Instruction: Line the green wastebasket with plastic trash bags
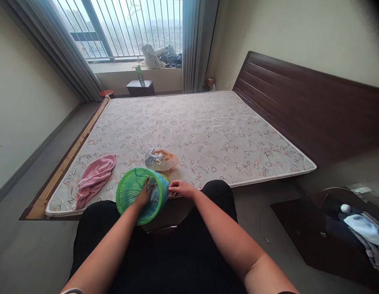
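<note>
A green mesh wastebasket lies tilted between my knees, its round mouth facing me. A thin bluish plastic bag lines its right side and shows at the outer wall. My left hand reaches inside the wastebasket, fingers closed against the crumpled bag, their tips partly hidden. At the outside right of the basket, my right hand pinches the bag's blue edge between thumb and fingers. Just beyond the basket, a clear plastic bag with orange print rests on the mattress.
A pink towel lies on the letter-printed mattress to the left. A dark headboard stands at right, near a low dark cabinet with clothes on it. A nightstand stands below the window.
</note>
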Demonstrator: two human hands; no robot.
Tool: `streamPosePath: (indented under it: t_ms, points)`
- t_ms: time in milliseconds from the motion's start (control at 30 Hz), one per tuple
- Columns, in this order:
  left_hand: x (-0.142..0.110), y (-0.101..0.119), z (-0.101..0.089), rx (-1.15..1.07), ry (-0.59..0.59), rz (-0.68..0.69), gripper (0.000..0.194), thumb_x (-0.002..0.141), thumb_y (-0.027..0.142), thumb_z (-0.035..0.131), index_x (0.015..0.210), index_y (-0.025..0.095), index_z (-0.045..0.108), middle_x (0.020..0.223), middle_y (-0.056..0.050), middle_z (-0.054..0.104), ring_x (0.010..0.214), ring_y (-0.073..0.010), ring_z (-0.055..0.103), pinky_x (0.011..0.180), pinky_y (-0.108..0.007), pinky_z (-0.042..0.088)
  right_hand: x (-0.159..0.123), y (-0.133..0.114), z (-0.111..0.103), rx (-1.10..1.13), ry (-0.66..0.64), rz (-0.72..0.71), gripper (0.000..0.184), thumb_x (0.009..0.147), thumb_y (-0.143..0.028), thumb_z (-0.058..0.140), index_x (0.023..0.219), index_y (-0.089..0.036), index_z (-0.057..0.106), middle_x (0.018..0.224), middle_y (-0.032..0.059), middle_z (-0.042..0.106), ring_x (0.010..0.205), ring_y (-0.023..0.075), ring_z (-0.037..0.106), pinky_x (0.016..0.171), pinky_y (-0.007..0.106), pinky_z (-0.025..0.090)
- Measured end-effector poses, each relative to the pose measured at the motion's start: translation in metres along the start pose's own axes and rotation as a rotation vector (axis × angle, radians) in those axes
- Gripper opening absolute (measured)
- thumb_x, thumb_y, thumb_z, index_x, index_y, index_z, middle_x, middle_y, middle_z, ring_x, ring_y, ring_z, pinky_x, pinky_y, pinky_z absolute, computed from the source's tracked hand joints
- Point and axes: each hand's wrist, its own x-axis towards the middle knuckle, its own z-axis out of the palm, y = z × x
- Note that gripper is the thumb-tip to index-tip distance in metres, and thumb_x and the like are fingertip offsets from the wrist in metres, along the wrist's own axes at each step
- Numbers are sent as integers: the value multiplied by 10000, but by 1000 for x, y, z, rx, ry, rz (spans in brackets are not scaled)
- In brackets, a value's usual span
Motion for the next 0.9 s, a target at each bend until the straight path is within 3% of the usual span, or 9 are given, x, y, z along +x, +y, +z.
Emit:
streamPosePath:
  t_ms: [200,367,533,700,900]
  points:
    - [0,0,2,-79,-18,-20,707,973,381,447,1616,138,286,1669,-137,329,1569,-286,236,1297,-480,160,-7,-3,-1,181,40,-35,308,805,-441,793,877,-189,631,827,2,700,739,126,676,675,233,540]
    - [0,1,2,-102,-23,-16,727,972,386,444,1630,152,243,1670,-131,331,1567,-276,249,1296,-460,155,-9,-2,3,117,8,49,296,819,-393,803,895,-196,597,756,-1,696,692,138,688,603,219,531]
    - [-1,1,2,-111,-43,-12,781,962,391,446,1642,116,178,1686,-152,283,1571,-268,235,1294,-443,154,-4,2,6,82,17,81,316,783,-285,834,900,-203,552,721,-32,665,602,127,666,541,215,513]
    - [-2,7,1,-72,-69,-53,759,967,399,432,1638,130,201,1682,-154,292,1559,-292,270,1287,-479,172,-1,3,12,56,58,102,314,788,-129,733,971,-220,495,716,-62,642,557,123,652,532,222,508]
    - [-2,7,1,-85,-65,-16,746,965,391,427,1631,136,209,1693,-137,269,1572,-272,232,1293,-456,151,1,7,10,-42,149,122,315,728,-22,639,960,-214,544,709,-69,613,561,111,604,573,225,478]
